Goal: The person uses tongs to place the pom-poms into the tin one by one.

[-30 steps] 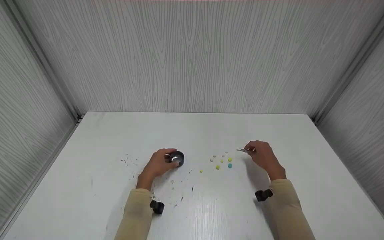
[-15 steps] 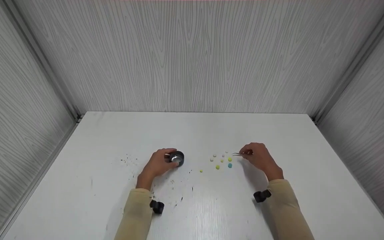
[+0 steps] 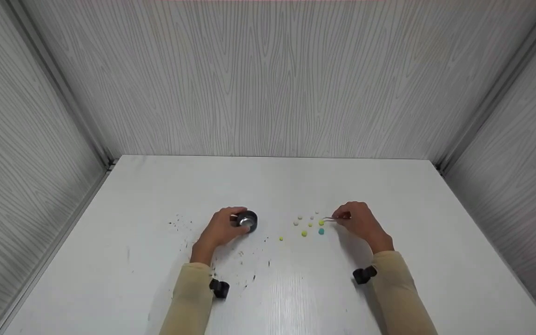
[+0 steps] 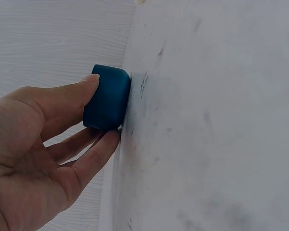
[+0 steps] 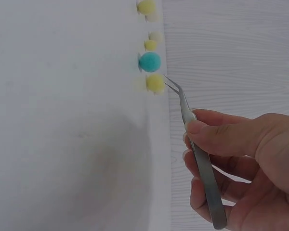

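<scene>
My left hand (image 3: 222, 229) grips a small round cup (image 3: 247, 221) with a shiny metal inside, thumb on one side and fingers on the other. In the left wrist view the cup's outer wall (image 4: 107, 98) looks dark blue, its base at the table. My right hand (image 3: 358, 219) pinches bent-tip metal tweezers (image 5: 202, 163) between thumb and fingers. The tweezers' tips stand slightly apart beside a yellow ball (image 5: 155, 83), with nothing seen between them; whether they touch it I cannot tell. A teal ball (image 5: 150, 62) lies close by it.
Several small yellow and whitish balls, among them a yellow ball (image 3: 304, 233) and a lone yellow one (image 3: 281, 238), lie on the white table (image 3: 156, 186) between the hands. Dark specks and marks dot the table around the left arm. Wood-grain panels (image 3: 268, 79) wall in the back and sides.
My right hand has moved left and a little toward me, bringing the tweezers' tips to the yellow ball. The left hand and the cup have stayed in place.
</scene>
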The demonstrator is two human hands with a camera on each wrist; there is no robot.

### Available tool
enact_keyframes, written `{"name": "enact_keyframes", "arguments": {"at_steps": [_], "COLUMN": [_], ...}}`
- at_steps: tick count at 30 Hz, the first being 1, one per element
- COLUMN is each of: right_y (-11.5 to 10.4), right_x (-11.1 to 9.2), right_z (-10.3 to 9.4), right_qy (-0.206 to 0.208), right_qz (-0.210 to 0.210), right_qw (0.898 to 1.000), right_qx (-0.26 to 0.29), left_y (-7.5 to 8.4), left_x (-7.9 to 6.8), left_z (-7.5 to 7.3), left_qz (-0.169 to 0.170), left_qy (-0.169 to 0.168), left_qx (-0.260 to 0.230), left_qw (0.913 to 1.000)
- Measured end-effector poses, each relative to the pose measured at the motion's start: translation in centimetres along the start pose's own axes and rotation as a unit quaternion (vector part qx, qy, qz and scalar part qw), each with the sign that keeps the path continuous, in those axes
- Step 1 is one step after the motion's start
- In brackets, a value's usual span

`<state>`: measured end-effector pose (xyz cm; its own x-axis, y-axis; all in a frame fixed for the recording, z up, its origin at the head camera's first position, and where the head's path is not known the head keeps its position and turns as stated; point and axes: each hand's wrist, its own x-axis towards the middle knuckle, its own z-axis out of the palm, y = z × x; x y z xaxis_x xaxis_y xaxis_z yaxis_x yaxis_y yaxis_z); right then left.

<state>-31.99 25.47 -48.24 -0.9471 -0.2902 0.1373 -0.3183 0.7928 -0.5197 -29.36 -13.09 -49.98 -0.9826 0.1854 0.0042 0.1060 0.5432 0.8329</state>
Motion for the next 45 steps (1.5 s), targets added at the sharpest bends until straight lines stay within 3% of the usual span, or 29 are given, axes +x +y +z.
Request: {"name": "enact_keyframes", "arguments": {"at_steps": [26,35,45], "right_y": [0.2,0.0,-1.5], "right_x": [-0.2,-0.4,0.1], "right_z": [0.0,-0.3,0.3], "right_qy": [-0.008,0.016,0.014], "right_qz": [0.01,-0.025,-0.031], "right_qw": [1.0,0.999,0.999], "right_qx": [0.029,0.031,0.038], "left_y": [-0.3,0.1,-0.1], "left_x": [0.0,0.2,0.1], "left_z": [0.0,0.2,0.3], "left_qz": [-0.002,-0.001,-0.005], "left_qy": [0.006,-0.003,0.006], "left_qx": [0.015,0.001,0.002], "left_qw": [0.9999,1.0,1.0]}}
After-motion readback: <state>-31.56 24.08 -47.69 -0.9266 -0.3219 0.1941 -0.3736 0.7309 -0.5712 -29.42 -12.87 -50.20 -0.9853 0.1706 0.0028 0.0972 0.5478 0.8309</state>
